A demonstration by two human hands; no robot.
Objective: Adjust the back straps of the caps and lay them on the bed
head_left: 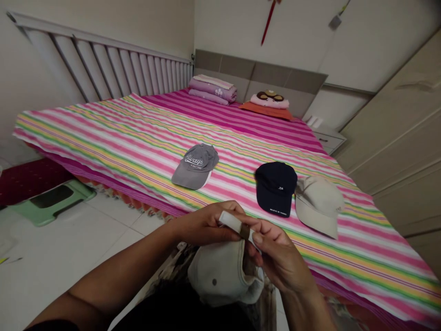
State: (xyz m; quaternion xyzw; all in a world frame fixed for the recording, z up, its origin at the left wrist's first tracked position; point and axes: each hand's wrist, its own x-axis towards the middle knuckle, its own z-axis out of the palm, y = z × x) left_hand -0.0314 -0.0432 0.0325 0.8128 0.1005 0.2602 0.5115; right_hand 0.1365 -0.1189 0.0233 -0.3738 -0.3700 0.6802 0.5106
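Observation:
Both my hands hold a white cap (220, 271) low in front of me, near the bed's edge. My left hand (203, 225) pinches the cap's back strap (231, 221), fingers closed on it. My right hand (279, 253) grips the other end of the strap by its small brown buckle (245, 231), fingers closed too. The cap's crown hangs below the hands with its top button facing me.
On the striped bedspread (138, 138) lie a grey cap (196, 165), a navy cap (275, 186) and a beige cap (319, 204). Folded bedding (212, 89) and pillows (270, 103) sit at the headboard. A green stool (51, 200) stands on the floor at left. A wardrobe (399, 138) lines the right.

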